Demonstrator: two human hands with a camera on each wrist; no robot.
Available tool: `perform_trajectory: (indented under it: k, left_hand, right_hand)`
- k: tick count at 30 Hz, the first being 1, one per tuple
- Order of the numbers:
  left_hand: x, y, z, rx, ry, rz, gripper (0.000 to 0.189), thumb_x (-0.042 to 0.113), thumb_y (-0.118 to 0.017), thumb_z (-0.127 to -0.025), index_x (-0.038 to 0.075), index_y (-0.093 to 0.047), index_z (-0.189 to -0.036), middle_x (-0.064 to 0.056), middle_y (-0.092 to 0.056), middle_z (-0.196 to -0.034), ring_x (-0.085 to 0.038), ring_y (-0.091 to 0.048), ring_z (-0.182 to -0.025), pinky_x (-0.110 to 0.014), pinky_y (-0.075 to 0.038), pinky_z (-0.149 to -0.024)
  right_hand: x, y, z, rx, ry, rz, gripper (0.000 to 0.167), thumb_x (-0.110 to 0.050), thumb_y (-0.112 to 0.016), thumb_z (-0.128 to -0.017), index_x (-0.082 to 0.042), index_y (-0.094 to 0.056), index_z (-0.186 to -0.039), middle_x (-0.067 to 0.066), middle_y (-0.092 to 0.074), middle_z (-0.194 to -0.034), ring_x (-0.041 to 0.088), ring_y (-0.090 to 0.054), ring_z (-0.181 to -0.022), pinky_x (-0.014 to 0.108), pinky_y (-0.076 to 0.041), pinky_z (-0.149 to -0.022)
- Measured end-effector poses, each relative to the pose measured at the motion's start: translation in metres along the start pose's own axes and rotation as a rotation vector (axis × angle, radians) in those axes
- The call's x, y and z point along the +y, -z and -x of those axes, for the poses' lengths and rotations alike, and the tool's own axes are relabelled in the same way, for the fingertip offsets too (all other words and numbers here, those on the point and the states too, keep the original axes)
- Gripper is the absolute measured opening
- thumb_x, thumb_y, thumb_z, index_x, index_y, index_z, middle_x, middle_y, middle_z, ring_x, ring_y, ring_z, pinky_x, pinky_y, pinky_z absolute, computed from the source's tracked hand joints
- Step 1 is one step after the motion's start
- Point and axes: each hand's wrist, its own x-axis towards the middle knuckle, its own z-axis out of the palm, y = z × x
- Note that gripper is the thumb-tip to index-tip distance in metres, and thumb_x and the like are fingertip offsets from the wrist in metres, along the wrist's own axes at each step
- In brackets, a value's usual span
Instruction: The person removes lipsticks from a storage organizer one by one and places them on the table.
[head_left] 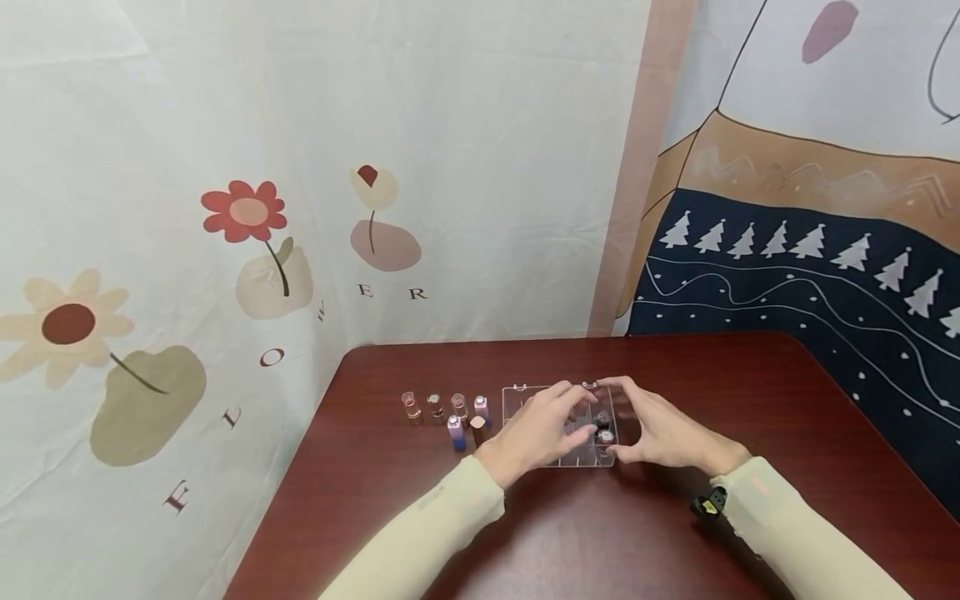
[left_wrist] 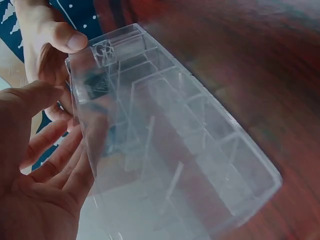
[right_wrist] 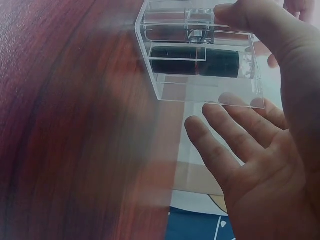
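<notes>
In the head view, the clear compartment box (head_left: 555, 466) lies on the table (head_left: 600, 542), right of six lipstick tubes (head_left: 457, 433), with the left hand (head_left: 536, 427) over it and the right hand (head_left: 666, 429) gripping its right end between thumb and fingers. The left wrist view shows the left hand's fingers apart; the right wrist view shows a dark tube (right_wrist: 172, 60) inside the box.

Spaced letters "FLOWER" (head_left: 263, 358), dark capitals, on white flower-printed backdrop (head_left: 487, 167)
</notes>
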Motion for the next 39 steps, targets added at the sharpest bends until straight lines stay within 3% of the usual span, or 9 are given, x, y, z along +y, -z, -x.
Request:
perform_trajectory:
  k: [4, 10, 14, 19, 39]
  left_hand:
    - [0.005, 0.002, -0.008, -0.032, 0.027, -0.01, 0.04, 0.024, -0.087, -0.107, 0.011, -0.074, -0.142, -0.01, -0.08, -0.127, -0.018, -0.082, -0.102, -0.015, -0.063, -0.087]
    - [0.012, 0.006, -0.022, -0.099, 0.083, -0.052, 0.033, 0.025, -0.089, -0.106, 0.01, -0.079, -0.135, -0.005, -0.082, -0.119, -0.006, -0.072, -0.092, -0.01, -0.057, -0.082]
    - [0.013, 0.007, -0.03, -0.119, 0.084, -0.101, 0.027, 0.025, -0.089, -0.106, 0.01, -0.082, -0.128, -0.003, -0.086, -0.115, -0.005, -0.075, -0.091, -0.01, -0.059, -0.082]
    - [0.011, 0.004, -0.036, -0.148, 0.112, -0.094, 0.024, 0.022, -0.091, -0.104, 0.012, -0.085, -0.125, -0.001, -0.088, -0.113, -0.004, -0.077, -0.091, -0.012, -0.061, -0.082]
    - [0.013, -0.006, -0.034, -0.129, 0.09, -0.072, 0.016, 0.021, -0.09, -0.105, 0.012, -0.085, -0.117, -0.001, -0.088, -0.109, -0.001, -0.074, -0.085, -0.009, -0.057, -0.077]
  right_hand:
    - [-0.001, 0.001, -0.002, -0.001, 0.007, 0.002, 0.099, -0.015, -0.102, -0.086, -0.012, -0.044, -0.166, 0.006, -0.071, -0.154, 0.029, -0.08, -0.136, 0.049, -0.066, -0.116]
    - [-0.002, 0.003, -0.004, -0.001, 0.015, 0.006, 0.096, -0.018, -0.102, -0.087, -0.012, -0.045, -0.164, 0.01, -0.073, -0.152, 0.032, -0.08, -0.135, 0.056, -0.065, -0.115]
    - [-0.002, 0.002, -0.005, 0.013, 0.034, 0.022, 0.096, -0.015, -0.102, -0.086, -0.01, -0.046, -0.163, 0.01, -0.075, -0.15, 0.029, -0.081, -0.133, 0.051, -0.066, -0.115]
    - [-0.002, 0.002, -0.005, 0.013, 0.038, 0.027, 0.096, -0.014, -0.102, -0.086, -0.01, -0.046, -0.163, 0.01, -0.075, -0.149, 0.029, -0.081, -0.133, 0.051, -0.066, -0.115]
    - [-0.002, 0.002, 0.001, 0.019, 0.005, 0.049, 0.099, -0.017, -0.103, -0.085, -0.011, -0.045, -0.165, 0.007, -0.076, -0.15, 0.027, -0.08, -0.133, 0.056, -0.065, -0.116]
